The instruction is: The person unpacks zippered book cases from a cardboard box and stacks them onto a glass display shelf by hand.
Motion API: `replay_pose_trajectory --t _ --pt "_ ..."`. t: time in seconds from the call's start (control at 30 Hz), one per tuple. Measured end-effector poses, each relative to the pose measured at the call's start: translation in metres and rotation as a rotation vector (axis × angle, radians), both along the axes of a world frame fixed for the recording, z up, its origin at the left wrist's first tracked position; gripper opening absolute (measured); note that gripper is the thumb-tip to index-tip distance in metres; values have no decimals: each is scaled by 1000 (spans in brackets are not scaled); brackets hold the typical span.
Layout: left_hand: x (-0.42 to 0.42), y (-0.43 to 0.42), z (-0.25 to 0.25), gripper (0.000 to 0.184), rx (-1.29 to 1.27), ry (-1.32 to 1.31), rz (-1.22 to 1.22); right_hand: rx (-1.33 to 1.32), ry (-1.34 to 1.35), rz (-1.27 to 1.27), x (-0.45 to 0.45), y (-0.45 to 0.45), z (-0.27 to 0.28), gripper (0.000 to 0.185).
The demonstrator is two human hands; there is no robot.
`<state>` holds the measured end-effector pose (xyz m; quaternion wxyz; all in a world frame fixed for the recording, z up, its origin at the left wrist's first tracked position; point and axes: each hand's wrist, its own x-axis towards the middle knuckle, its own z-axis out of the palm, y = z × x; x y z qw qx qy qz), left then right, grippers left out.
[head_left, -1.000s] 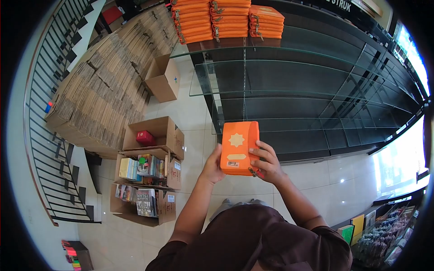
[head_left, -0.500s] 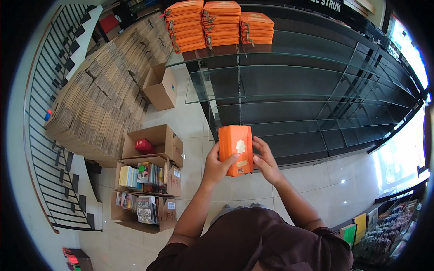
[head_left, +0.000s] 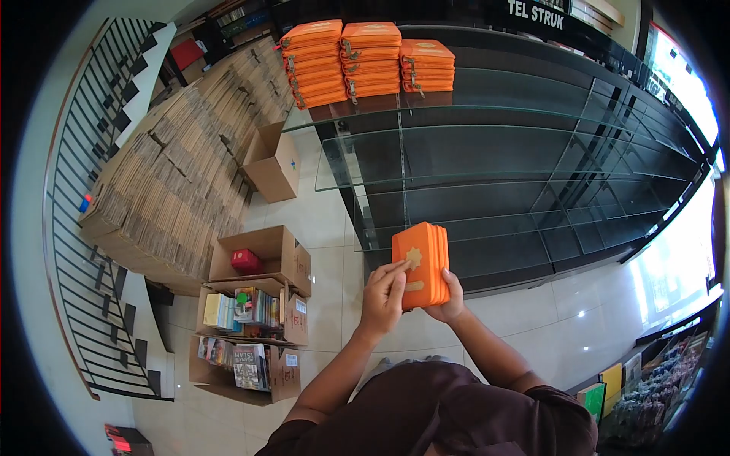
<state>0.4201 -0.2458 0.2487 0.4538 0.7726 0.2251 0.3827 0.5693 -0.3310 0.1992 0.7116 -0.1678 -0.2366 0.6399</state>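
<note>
An orange zippered case [head_left: 426,266] with a gold star emblem is held upright in front of my body. My left hand [head_left: 385,298] lies against its front cover at the lower left, fingertips near the star. Around its lower right edge my right hand [head_left: 447,298] is wrapped, thumb on the side and the other fingers mostly hidden behind. Several similar orange cases [head_left: 371,64] stand in three stacks on the top of the glass shelving [head_left: 487,110], the right stack being lower than the other two.
Open cartons [head_left: 296,266] on the floor at left hold a red box [head_left: 245,261] and books [head_left: 251,366]. Behind them are piled flattened cardboard [head_left: 163,171] and another open carton [head_left: 274,163]. A staircase railing [head_left: 65,228] is far left; a merchandise rack [head_left: 646,387] is lower right.
The orange case has turned, showing its layered right side, and shifted slightly right. My left hand has moved onto its front cover. The camera view has tilted up a little.
</note>
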Motion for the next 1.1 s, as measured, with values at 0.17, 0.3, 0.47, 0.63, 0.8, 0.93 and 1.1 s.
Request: replay_pose_trajectory --t 0.17,0.3,0.47,0.63,0.8,0.93,1.1 --pt "10 -17 -17 56 -223 -277 217 40 93 6 -7 -3 4 70" --pt "-15 -8 -21 47 -1211 -317 -233 -1 30 79 -5 -5 -9 65" --pt "-22 -10 -31 48 -1274 -415 -169 -78 -157 -19 -14 -5 -7 55" --pt "-30 0 -40 48 -1172 -475 -110 -200 -483 -156 -15 -1 3 52" --pt "-39 8 -50 44 -929 -370 -43 -198 -1013 -255 -25 5 -3 53" --pt "-52 16 -75 41 -958 -364 44 -423 -1320 -245 -49 3 6 66" --pt "-71 31 -96 45 -1105 -513 39 -455 -1164 -171 -71 13 -9 64"
